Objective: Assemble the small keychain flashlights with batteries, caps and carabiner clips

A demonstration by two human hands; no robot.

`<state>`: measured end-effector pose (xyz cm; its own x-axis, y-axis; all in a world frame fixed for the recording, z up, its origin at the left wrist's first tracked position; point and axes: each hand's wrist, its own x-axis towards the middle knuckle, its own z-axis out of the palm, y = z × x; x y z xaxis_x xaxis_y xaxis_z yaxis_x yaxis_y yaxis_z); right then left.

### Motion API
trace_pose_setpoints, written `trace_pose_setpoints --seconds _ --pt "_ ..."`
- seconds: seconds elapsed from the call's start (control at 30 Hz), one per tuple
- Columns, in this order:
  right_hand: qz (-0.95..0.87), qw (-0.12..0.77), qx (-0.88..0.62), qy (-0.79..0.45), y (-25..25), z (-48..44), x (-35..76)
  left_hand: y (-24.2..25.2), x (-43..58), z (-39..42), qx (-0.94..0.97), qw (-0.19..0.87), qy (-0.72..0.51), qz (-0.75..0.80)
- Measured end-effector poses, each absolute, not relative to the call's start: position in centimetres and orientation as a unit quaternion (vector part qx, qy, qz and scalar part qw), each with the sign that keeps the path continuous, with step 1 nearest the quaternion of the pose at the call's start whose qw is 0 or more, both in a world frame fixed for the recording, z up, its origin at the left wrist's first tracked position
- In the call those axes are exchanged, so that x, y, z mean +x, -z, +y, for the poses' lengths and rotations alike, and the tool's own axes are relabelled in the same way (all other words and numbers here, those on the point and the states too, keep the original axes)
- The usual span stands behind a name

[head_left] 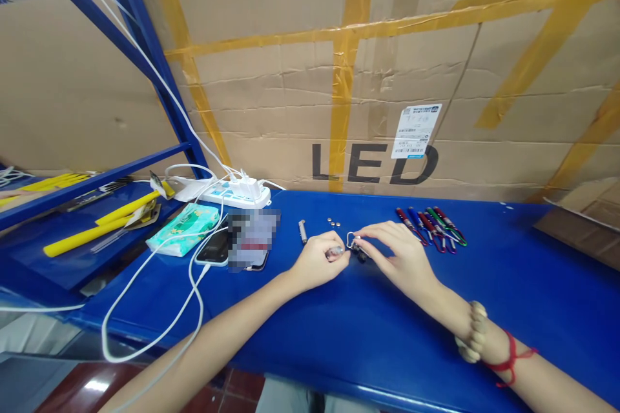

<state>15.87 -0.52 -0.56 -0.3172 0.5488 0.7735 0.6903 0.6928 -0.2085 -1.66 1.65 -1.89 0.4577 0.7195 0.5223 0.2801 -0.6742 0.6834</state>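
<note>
My left hand (320,262) is closed around a small silver cylinder (334,251), its end showing between thumb and fingers. Close beside it, my right hand (397,255) pinches a silver carabiner clip (349,241) between thumb and fingertips. Small black parts (361,254) lie under those fingertips; their kind is unclear. Beyond the left hand rests a short silver tube (303,231). Several tiny round metal pieces (334,222), like button cells, are on the blue table past both hands. Right of them lie several coloured pen-like mini flashlights (431,226) with carabiner clips.
Left on the blue table (387,348) are a tissue pack (184,229), a phone (213,248), a blurred-out item (254,239) and a white power strip (237,192) with looping cables. A large cardboard box (271,110) stands behind; yellow tubes (87,235) lie far left.
</note>
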Motion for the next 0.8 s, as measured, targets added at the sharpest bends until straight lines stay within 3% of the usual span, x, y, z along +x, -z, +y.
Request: trace_pose_setpoints --seconds 0.1,0.3,0.57,0.8 --pt "-0.807 0.480 -0.330 0.099 0.7 -0.9 15.5 2.5 -1.4 1.7 0.817 0.278 -0.406 0.300" --pt "-0.833 0.459 -0.294 0.093 1.2 -1.1 14.7 2.7 -1.5 1.3 0.802 0.300 -0.400 0.326" --pt "-0.793 0.503 -0.336 0.074 1.1 -1.4 13.9 1.6 -1.5 0.2 0.792 0.307 -0.374 0.373" --pt "-0.781 0.484 -0.388 0.076 1.5 -0.9 14.3 1.3 -1.5 -0.1 0.774 0.335 -0.370 0.390"
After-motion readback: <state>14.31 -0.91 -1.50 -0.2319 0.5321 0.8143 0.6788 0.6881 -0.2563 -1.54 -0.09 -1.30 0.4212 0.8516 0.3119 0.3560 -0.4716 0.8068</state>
